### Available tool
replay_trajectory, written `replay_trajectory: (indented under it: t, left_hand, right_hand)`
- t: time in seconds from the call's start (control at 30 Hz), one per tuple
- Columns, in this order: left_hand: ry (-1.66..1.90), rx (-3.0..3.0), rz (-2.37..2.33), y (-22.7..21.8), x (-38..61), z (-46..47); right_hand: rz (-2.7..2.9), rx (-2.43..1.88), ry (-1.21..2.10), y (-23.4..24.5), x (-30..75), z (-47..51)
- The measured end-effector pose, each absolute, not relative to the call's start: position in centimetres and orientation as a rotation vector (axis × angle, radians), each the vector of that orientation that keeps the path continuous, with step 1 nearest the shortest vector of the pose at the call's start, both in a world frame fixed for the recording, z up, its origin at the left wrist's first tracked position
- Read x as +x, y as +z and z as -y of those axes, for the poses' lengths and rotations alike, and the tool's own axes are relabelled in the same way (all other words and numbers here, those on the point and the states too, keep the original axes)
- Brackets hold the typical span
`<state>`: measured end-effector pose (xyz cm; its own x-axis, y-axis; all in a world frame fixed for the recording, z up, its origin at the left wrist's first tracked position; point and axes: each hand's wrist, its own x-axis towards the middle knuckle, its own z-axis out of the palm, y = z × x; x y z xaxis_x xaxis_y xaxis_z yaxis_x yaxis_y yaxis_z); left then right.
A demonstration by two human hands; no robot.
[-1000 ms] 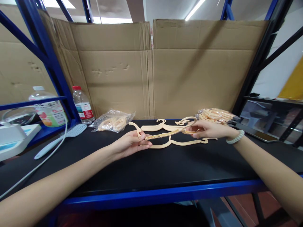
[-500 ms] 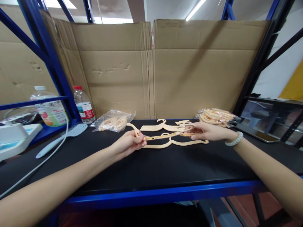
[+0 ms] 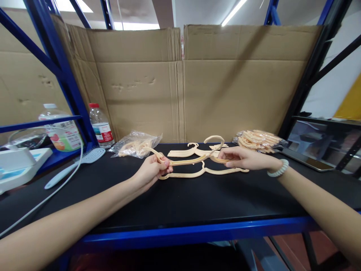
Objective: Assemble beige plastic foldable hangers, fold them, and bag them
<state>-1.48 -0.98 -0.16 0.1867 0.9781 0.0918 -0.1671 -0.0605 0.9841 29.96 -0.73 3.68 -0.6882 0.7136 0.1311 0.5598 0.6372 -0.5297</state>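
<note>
My left hand (image 3: 152,170) pinches the left end of a slim beige plastic hanger (image 3: 187,162), and my right hand (image 3: 239,158) grips its right end near the hook, which curls upward. The hanger is held just above the black shelf top (image 3: 175,199). Two more beige hangers lie flat there: one (image 3: 205,172) directly under the held one, another (image 3: 191,152) just behind it. A white bead bracelet (image 3: 275,170) is on my right wrist.
A clear bag of hangers (image 3: 135,145) lies at the back left, and a stack of hangers in plastic (image 3: 258,138) at the back right. Cardboard sheets (image 3: 180,82) line the rear. A water bottle (image 3: 100,126), a pale hairbrush (image 3: 76,166), a white cable and blue rack posts stand left; a tablet (image 3: 313,150) sits right.
Both hands have shifted slightly left with the hanger. Its hook, pointing right a second ago, now curls up above my right hand.
</note>
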Motion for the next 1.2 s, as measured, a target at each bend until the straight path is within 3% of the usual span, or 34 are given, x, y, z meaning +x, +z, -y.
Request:
replay_trajectory:
  t: [0.43, 0.57, 0.7, 0.83, 0.93, 1.07, 1.2]
  left_hand:
    - [1.416, 0.992, -0.924, 1.0, -1.1, 0.7]
    - [1.2, 1.044, -0.987, 0.9, -1.0, 1.2]
    - [0.923, 1.767, -0.992, 0.0, -0.6, 3.2]
    - [0.946, 2.685, -0.677, -0.4, -0.4, 5.1]
    - [0.912, 3.125, -0.708, -0.4, -0.5, 5.1]
    - [0.626, 3.263, -0.857, -0.7, -0.7, 4.0]
    - [0.554, 3.229, -0.862, -1.1, -0.9, 3.4]
  right_hand:
    - [2.159, -1.033, 0.983, 2.0, 29.1, -0.1]
    - [2.081, -1.039, 0.893, 2.2, 28.9, -0.1]
    - [2.084, -1.007, 0.817, 2.6, 29.2, -0.2]
    - [2.248, -1.019, 0.799, 2.8, 29.4, -0.1]
    - [2.447, -1.044, 0.744, 2.8, 29.4, 0.1]
    - [2.617, -1.054, 0.703, 2.6, 29.6, 0.3]
    - [2.735, -1.094, 0.573, 2.4, 29.8, 0.3]
